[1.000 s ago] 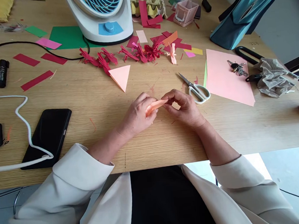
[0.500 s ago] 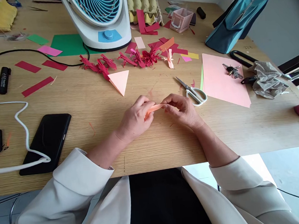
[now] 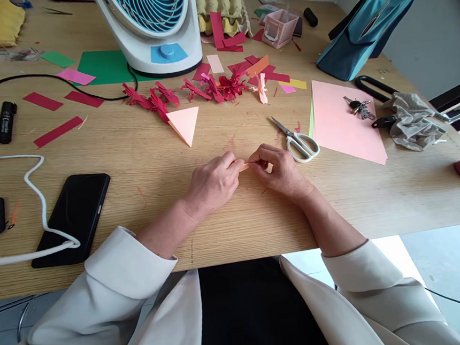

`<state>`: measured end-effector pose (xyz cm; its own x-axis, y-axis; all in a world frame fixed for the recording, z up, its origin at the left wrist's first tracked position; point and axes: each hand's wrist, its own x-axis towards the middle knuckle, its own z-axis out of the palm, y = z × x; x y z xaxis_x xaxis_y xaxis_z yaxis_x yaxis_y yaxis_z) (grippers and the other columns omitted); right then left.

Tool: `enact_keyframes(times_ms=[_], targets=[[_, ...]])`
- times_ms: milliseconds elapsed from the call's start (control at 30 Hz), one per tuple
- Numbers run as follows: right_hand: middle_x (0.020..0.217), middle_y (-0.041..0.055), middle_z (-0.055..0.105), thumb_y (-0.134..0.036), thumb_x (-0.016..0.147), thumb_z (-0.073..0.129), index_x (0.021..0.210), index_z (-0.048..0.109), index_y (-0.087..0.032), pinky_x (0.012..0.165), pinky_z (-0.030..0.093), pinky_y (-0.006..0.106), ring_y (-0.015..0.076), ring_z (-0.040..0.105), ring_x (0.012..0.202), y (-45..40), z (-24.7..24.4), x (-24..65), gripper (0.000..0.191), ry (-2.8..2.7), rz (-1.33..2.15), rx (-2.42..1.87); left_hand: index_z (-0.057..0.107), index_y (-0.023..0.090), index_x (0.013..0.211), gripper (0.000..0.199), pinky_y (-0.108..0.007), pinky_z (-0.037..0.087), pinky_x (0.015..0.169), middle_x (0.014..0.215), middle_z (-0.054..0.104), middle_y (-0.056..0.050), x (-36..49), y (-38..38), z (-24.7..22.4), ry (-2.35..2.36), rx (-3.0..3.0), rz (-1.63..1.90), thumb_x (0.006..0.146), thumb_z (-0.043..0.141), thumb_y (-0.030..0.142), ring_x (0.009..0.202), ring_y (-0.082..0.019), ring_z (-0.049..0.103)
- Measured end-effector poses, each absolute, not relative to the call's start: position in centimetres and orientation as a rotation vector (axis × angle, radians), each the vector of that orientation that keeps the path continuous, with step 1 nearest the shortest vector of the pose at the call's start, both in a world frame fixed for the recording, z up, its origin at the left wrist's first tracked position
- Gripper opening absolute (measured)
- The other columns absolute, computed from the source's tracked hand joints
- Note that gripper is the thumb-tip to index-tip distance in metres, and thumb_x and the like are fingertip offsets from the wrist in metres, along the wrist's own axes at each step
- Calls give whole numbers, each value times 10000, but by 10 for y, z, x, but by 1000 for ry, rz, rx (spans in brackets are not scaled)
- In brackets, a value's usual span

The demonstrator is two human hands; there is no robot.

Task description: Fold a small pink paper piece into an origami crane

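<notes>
Between my two hands is a small strip of orange paper [image 3: 245, 167], mostly hidden by the fingers. My left hand [image 3: 216, 180] is closed on its left end, knuckles up. Thumb and fingertips of my right hand [image 3: 279, 171] pinch the other end. White-handled scissors [image 3: 302, 147] lie just beyond my right hand, blades pointing up and left. Ahead of my left hand rests a folded pale-pink paper triangle [image 3: 185, 124]. Behind it runs a row of twisted crimson paper pieces [image 3: 210, 90], with a pale peach twisted piece [image 3: 262, 89] at its right.
A white fan [image 3: 161, 33] stands at the back beside egg cartons [image 3: 221, 4]. Pink paper sheets [image 3: 343, 130] with keys [image 3: 359, 108] lie right, near a blue bag [image 3: 348, 49]. A black phone [image 3: 73, 218], white cable [image 3: 32, 173] and black marker [image 3: 6, 123] are left.
My left hand has rolled over the orange strip, its fingers now covering most of it. Less of the strip shows between the hands, and the right hand keeps its pinch.
</notes>
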<state>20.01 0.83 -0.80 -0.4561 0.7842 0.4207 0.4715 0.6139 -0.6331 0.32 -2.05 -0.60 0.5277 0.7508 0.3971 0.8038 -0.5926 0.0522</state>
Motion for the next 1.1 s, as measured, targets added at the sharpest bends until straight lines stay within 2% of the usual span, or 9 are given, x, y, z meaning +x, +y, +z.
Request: enact_keyframes(times_ms=[133, 267, 367, 467, 667, 833, 1100], targets=[[772, 20, 582, -79, 857, 502, 819, 648, -175, 610, 421, 270, 117, 509, 645, 10, -8, 202, 179, -2148, 557, -985, 648, 182, 993, 184, -269, 433, 617, 866, 604, -52, 2, -18, -12, -1432, -2686, -665, 899, 494, 146, 761, -170, 594], [842, 26, 625, -116, 869, 529, 958, 660, -188, 645, 449, 276, 125, 550, 698, 10, -6, 204, 174, -2051, 657, -1001, 680, 178, 994, 202, -244, 469, 656, 853, 625, -31, -1, -14, -16, -1613, -2826, -1053, 867, 532, 127, 751, -142, 605], [864, 26, 645, -192, 876, 585, 1037, 640, -194, 663, 467, 280, 131, 575, 726, 9, -8, 204, 170, -1961, 856, -1018, 694, 168, 1000, 207, -206, 454, 553, 800, 622, -7, 0, -12, -15, -1807, -2882, -1382, 862, 542, 146, 602, -93, 567], [872, 33, 657, -280, 877, 629, 991, 637, -186, 674, 475, 284, 134, 589, 735, 10, -11, 202, 148, -1882, 1045, -1000, 700, 167, 1008, 204, -187, 425, 499, 750, 618, 9, 3, -13, -12, -1903, -2939, -1527, 875, 547, 186, 532, -72, 532], [816, 30, 649, -424, 844, 683, 890, 631, -181, 671, 473, 285, 141, 584, 734, 12, -18, 198, 253, -1743, 1183, -948, 687, 155, 887, 178, -180, 405, 472, 722, 573, 11, 7, -16, -12, -1917, -3028, -1611, 898, 531, 240, 483, -56, 493], [790, 21, 632, -429, 841, 687, 866, 617, -174, 650, 458, 273, 129, 563, 707, 12, -19, 197, 266, -1728, 1185, -944, 671, 155, 809, 203, -203, 415, 535, 666, 525, 17, 7, -15, -14, -1818, -2993, -1499, 916, 529, 254, 550, -85, 508], [759, 15, 617, -425, 866, 654, 828, 625, -170, 617, 440, 258, 122, 547, 683, 10, -17, 196, 259, -1761, 1079, -957, 682, 172, 855, 136, -212, 429, 608, 710, 595, 16, 6, -15, -17, -1734, -2920, -1370, 899, 556, 200, 616, -96, 542]])
